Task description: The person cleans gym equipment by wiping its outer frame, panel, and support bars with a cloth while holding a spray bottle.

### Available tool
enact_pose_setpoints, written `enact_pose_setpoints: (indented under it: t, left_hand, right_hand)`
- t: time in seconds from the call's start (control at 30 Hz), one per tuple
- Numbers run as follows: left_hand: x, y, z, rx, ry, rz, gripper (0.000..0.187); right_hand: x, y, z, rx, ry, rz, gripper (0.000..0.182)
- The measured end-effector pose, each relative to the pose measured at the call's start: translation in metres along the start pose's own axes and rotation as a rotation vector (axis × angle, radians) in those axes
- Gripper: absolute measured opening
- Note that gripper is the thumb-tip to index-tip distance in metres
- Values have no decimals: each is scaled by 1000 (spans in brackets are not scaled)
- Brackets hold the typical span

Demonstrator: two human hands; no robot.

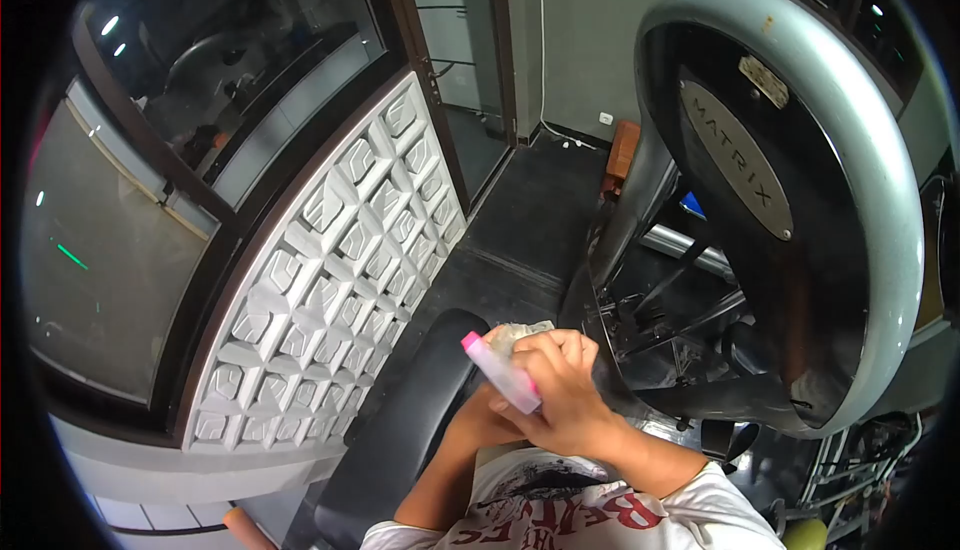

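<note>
My right hand (562, 390) is closed around a small translucent bottle (503, 375) with a pink cap at its upper left end and more pink near my palm. The bottle is tilted, held in front of my chest. A pale crumpled cloth (525, 332) pokes out just beyond my knuckles. My left hand (482, 415) is below and behind the bottle, closed against the cloth. Most of its fingers are hidden by the bottle and my right hand.
A black padded bench (400, 440) lies close on my left. At right rises a large grey-framed gym machine (895, 210) marked MATRIX. A white patterned wall panel (330, 280), a glass door (455, 40) and dark floor (530, 210) are ahead.
</note>
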State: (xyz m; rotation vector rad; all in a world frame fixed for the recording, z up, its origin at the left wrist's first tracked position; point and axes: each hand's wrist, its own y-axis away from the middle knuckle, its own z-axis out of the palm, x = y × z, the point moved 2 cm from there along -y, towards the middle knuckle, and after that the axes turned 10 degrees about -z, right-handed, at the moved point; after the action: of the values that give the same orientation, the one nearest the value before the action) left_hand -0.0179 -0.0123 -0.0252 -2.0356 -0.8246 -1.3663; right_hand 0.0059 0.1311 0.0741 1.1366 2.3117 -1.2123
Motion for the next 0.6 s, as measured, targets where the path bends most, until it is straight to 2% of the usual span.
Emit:
enact_pose_setpoints:
  t: [0.27, 0.47, 0.5, 0.53, 0.6]
  left_hand:
    - [-15, 18, -60, 132, 304, -52, 78]
    - [-21, 24, -112, 167, 600, -169, 67]
    - [-24, 25, -123, 155, 566, -199, 65]
    - [-32, 26, -140, 109, 288, -225, 63]
    - [-32, 15, -152, 83, 163, -163, 57]
  right_hand:
    - [-2, -46, 59, -133, 16, -1, 51]
    - [1, -61, 75, -269, -153, 97, 58]
    - [8, -62, 72, -268, -194, 149, 59]
    - [19, -63, 68, -268, -235, 199, 60]
    - [38, -67, 64, -238, -293, 295, 60]
